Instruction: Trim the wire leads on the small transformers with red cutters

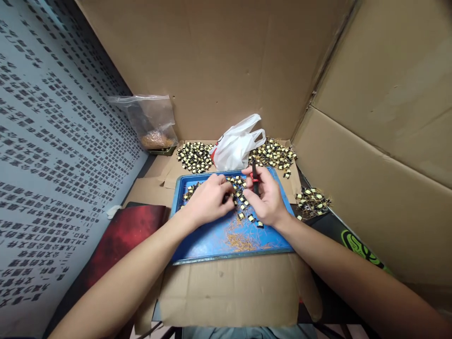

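A blue plastic tray [212,249] holds many small black-and-yellow wound coils [251,218] with thin wire leads. My left hand [212,197] is over the coils in the tray, its fingers curled and pinched together; what lies between the fingertips is hidden. On the right, my right hand [266,197] is wrapped around small black-and-red wire cutters [254,178], held upright above the tray's right half. Copper-coloured wire clippings [242,241] are scattered on the tray floor below both hands.
Behind the tray lie a left coil pile [195,157], a white plastic bag [236,143] and a right coil pile [273,154]. More coils [312,201] sit at the right edge. A clear zip bag [155,125] holds clippings. Cardboard walls [219,61] surround the workspace.
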Motion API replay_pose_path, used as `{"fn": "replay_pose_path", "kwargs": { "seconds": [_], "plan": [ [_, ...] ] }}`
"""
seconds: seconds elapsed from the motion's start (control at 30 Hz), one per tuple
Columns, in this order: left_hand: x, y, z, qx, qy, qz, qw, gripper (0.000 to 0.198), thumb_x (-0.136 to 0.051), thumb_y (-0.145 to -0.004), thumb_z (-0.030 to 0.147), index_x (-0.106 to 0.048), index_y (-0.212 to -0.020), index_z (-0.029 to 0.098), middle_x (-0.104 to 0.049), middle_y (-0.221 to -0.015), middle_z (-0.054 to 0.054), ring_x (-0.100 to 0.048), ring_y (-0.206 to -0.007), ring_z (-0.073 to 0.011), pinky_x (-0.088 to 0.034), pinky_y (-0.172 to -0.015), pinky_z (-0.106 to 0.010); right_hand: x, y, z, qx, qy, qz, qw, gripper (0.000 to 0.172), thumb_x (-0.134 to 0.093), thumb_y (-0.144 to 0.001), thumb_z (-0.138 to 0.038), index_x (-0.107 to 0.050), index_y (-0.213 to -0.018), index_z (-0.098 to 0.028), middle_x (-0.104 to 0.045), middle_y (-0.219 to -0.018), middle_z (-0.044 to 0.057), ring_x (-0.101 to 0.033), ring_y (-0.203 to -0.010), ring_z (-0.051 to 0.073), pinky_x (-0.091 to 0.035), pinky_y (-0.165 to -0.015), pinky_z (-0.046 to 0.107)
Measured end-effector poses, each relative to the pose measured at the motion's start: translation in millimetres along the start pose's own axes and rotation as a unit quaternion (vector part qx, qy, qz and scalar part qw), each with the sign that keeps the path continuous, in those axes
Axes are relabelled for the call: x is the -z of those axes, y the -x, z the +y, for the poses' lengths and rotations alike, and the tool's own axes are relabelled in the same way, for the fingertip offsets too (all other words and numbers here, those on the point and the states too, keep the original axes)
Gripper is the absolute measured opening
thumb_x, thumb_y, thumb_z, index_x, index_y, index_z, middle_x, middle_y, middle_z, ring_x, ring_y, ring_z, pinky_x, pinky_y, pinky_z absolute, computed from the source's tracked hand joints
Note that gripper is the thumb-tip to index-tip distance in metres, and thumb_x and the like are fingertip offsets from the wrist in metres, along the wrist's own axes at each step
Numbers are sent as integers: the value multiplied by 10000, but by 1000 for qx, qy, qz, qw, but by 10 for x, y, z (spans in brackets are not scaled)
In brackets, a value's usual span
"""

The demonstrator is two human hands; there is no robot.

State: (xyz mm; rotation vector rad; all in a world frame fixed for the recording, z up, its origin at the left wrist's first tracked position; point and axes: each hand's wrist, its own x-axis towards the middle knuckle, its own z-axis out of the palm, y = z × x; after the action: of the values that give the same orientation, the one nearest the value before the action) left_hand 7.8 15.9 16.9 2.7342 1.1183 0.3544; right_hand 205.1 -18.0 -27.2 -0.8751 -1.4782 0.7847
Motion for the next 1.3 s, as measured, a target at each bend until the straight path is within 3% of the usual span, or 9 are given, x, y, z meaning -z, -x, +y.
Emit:
{"fn": "replay_pose_path", "kwargs": {
  "seconds": [0.1, 0.23, 0.37, 0.53, 0.77, 0.97, 1.07, 1.17, 1.3],
  "plan": [
    [-9, 27, -69, 52, 126, 136, 981, 172, -510, -988, 268, -652, -957, 176, -648, -941, -73, -601, -906, -236, -498, -880, -389, -13, -12, -41, 5, -31, 33, 999, 345, -653, -930, -255, -562, -1262, -274, -534, -931, 2, -523, -770, 187, -460, -721, 350],
    [-36, 36, -102, 116, 381, 260, 879, 264, -445, -1063, 401, -557, -922, 207, -579, -830, -19, -518, -740, -166, -446, -711, -308, 1, -73, -28, -10, -39, 70, 997, 139, -634, -976, -321, -602, -1096, -259, -514, -840, -12, -467, -689, 172, -404, -633, 320],
    [-13, -26, -102, 153, 605, 250, 740, 314, -517, -1025, 538, -504, -978, 228, -556, -861, -16, -485, -681, -141, -389, -581, -256, 7, -99, 30, -13, -28, 48, 998, 137, -656, -1005, -380, -625, -983, -247, -531, -796, -18, -488, -683, 167, -399, -648, 325],
    [119, -70, -87, 172, 671, 248, 677, 388, -576, -1013, 608, -500, -954, 232, -529, -852, -10, -475, -674, -129, -404, -557, -234, -5, -75, -21, -43, -13, -14, 999, 207, -624, -1051, -422, -676, -1167, -258, -496, -733, -35, -441, -603, 155, -358, -586, 320],
    [46, -18, -54, 153, 662, 158, 716, 476, -572, -988, 683, -531, -906, 216, -529, -756, 6, -488, -631, -126, -404, -553, -248, -11, -56, -99, -21, 34, -50, 998, 295, -667, -1018, -339, -690, -1305, -277, -433, -677, -55, -402, -568, 156, -361, -564, 321],
    [-142, 119, -38, 61, 460, 161, 871, 423, -496, -1081, 550, -588, -880, 190, -584, -772, -4, -511, -696, -139, -434, -683, -278, 0, -54, -123, -20, 3, -40, 999, 394, -700, -994, -328, -677, -1386, -293, -433, -693, -61, -407, -581, 147, -377, -575, 310],
    [-125, 162, -31, 23, 356, 146, 923, 321, -535, -1080, 465, -646, -968, 185, -652, -845, -25, -574, -764, -165, -467, -754, -304, 26, -73, -119, -58, -42, -81, 994, 515, -791, -925, -397, -675, -1416, -293, -442, -682, -65, -404, -577, 140, -374, -562, 295],
    [-110, 165, -42, -19, 276, 160, 947, 250, -539, -1078, 396, -669, -1110, 186, -708, -999, -65, -635, -899, -202, -494, -850, -336, 25, -97, -107, -73, -63, -89, 991, 386, -817, -889, -460, -776, -1219, -263, -509, -678, -44, -438, -585, 142, -386, -555, 291],
    [-138, 156, -52, -54, 260, 174, 948, 218, -499, -1098, 341, -645, -1151, 188, -709, -1063, -83, -648, -987, -216, -500, -900, -349, -22, -144, -139, -60, -72, -69, 993, 238, -783, -917, -457, -787, -982, -229, -670, -817, 15, -532, -634, 147, -438, -588, 300]
  ]
}}
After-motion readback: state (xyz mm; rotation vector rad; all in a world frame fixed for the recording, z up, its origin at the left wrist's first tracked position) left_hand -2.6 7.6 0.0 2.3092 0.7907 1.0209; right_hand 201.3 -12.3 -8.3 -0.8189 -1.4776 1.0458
